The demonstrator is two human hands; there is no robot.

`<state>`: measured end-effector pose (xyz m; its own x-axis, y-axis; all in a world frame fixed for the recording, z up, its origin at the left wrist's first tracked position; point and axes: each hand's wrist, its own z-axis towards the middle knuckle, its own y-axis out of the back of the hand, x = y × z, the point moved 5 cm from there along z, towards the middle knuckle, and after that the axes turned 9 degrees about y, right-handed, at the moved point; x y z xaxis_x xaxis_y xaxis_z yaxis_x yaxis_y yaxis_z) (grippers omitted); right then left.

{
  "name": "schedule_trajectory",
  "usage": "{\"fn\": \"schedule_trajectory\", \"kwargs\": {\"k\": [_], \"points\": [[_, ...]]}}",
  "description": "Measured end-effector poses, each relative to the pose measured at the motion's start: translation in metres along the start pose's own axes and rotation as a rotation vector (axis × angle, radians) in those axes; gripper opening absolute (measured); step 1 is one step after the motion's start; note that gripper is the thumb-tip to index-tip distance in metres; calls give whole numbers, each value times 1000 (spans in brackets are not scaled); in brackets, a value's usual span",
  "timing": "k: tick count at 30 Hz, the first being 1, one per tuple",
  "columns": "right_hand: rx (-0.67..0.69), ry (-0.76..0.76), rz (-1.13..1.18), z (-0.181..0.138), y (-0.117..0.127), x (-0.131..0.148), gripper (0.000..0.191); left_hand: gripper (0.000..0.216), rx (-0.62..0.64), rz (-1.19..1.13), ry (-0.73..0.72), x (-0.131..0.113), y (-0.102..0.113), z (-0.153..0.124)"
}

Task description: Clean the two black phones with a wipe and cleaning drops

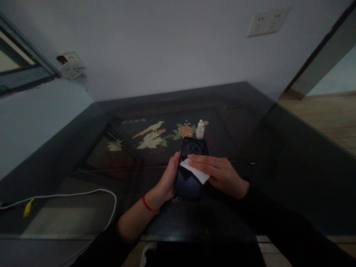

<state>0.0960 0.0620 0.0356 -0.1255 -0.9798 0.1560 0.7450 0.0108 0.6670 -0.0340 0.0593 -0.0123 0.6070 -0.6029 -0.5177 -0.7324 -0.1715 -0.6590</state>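
Note:
A dark smartphone (188, 185) is held over the table with its back and round camera module facing up. My left hand (169, 178), with a red cord bracelet on the wrist, grips the phone along its left edge. My right hand (222, 172), wearing a ring, presses a folded white wipe (198, 173) against the phone's back, below the camera module. Just beyond the phone stands a small bottle (200, 129) with a white cap. Another dark flat edge shows behind the phone's upper right; what it belongs to is mostly hidden.
The dark, glossy table (250, 122) has a bird-and-flower picture (151, 135) on its top. A white cable (83, 193) with a yellow tag (28, 207) curves over the left side. Wall sockets (268, 21) are above the table at the back right.

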Motion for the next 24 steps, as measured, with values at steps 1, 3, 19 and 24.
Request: {"fn": "schedule_trajectory", "kwargs": {"k": [1,3,19,24], "points": [[-11,-2,9,0,0,0,41,38,8,-5,-6,0,0,0],[-7,2,34,0,-1,1,40,37,13,-11,-4,0,1,0],[-7,-63,-160,-3,5,-15,50,46,71,23,71,3,-7,-7],[6,-72,-233,0,2,-14,49,52,129,90,141,10,-6,-7]]}}
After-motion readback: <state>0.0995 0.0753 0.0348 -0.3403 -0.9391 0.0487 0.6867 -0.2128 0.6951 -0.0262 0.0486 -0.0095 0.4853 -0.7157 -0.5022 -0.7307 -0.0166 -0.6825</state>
